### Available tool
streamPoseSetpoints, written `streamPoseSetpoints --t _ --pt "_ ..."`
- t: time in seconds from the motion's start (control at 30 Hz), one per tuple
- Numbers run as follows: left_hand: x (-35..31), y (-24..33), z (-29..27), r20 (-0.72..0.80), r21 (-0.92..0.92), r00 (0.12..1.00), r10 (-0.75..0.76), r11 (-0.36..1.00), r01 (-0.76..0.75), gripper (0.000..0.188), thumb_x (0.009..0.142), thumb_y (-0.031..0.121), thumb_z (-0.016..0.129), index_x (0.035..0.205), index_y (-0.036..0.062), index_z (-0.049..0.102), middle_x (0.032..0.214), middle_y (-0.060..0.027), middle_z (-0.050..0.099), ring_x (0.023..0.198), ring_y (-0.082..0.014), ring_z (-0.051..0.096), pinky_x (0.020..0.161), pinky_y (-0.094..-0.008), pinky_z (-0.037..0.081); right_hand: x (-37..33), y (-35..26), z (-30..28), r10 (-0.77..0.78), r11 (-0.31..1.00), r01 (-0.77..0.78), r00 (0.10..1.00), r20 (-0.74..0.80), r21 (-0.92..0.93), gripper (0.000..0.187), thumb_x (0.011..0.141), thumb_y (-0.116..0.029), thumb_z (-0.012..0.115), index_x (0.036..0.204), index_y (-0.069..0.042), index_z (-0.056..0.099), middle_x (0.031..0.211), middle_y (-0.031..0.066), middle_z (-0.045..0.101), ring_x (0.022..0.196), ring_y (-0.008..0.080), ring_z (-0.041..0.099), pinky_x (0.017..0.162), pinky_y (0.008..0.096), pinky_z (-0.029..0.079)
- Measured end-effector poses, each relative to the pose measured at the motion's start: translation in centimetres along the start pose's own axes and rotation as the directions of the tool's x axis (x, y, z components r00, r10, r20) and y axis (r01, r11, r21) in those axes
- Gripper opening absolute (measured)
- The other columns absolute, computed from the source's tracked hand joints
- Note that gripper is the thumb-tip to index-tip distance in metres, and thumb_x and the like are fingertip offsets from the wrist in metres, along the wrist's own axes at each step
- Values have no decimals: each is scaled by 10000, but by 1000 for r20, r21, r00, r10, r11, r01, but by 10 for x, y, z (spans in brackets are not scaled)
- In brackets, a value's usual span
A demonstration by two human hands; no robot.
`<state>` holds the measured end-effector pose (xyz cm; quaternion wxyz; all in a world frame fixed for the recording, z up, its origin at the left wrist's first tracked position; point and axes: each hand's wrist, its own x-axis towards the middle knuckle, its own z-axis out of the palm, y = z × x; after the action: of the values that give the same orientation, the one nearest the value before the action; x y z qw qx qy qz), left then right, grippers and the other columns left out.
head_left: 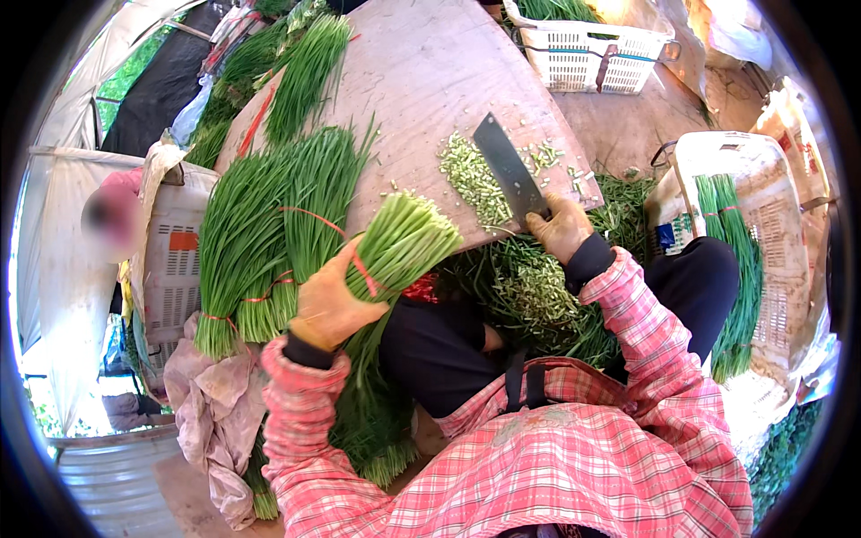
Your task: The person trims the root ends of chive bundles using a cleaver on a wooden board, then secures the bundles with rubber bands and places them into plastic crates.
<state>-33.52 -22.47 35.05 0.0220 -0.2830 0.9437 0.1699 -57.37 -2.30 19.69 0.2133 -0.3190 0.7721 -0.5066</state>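
My left hand (332,300), in a yellowish glove, is wrapped round a bunch of garlic chives (408,238) tied with a red band. Its pale stem ends point up and to the right, over the near edge of the wooden board (421,72); the green leaves hang down past my wrist. In my right hand (560,227), gloved too, is the handle of a dark, broad-bladed cleaver (504,161). The blade slants up and to the left above the board, apart from the bunch. Short cut stem pieces (473,179) lie on the board on both sides of it.
Several tied chive bunches (309,202) lie along the board's left side. Below its near edge is a heap of loose trimmings (538,291). A white crate (596,54) stands at the back right, and another crate (780,206) with a chive bunch is to my right.
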Motion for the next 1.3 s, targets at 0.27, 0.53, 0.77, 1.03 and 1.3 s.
streamPoseSetpoints --t 0.27,0.53,0.77,1.03,1.3 --pt "46 -31 47 285 42 951 -119 993 111 858 558 308 778 1317 72 455 1099 -181 628 1024 -328 602 895 -369 466 -23 -29 -5 -58 939 120 979 197 -321 193 818 -209 578 875 -26 554 671 200 610 703 406 607 650 494 475" --pt "58 -44 51 387 -27 909 -153 984 176 879 548 267 794 1314 19 442 1134 -193 606 1076 -323 572 938 -351 436 2 -33 27 -123 914 258 911 393 -313 137 776 -139 564 752 -4 575 641 194 599 678 393 614 629 464 491" --pt "57 -49 55 339 55 931 -139 990 128 836 551 292 779 1284 41 466 1096 -194 623 1033 -338 591 901 -370 457 54 -49 74 -73 788 390 828 557 -477 155 735 -121 595 788 -21 701 807 177 679 792 310 675 699 385 533" --pt "-33 -3 64 -266 353 961 79 935 21 893 581 313 768 1346 35 401 989 -128 595 890 -309 568 787 -408 465 62 -5 6 99 963 -46 977 190 -267 315 830 -216 667 942 64 575 643 146 619 535 247 612 519 371 493" --pt "-89 17 99 -568 263 823 27 953 150 910 578 323 798 1349 35 410 1184 -130 568 975 -283 552 823 -385 436 -24 -76 4 -384 918 338 886 259 205 645 775 -358 711 1273 -6 502 1052 255 592 933 367 607 775 399 500"
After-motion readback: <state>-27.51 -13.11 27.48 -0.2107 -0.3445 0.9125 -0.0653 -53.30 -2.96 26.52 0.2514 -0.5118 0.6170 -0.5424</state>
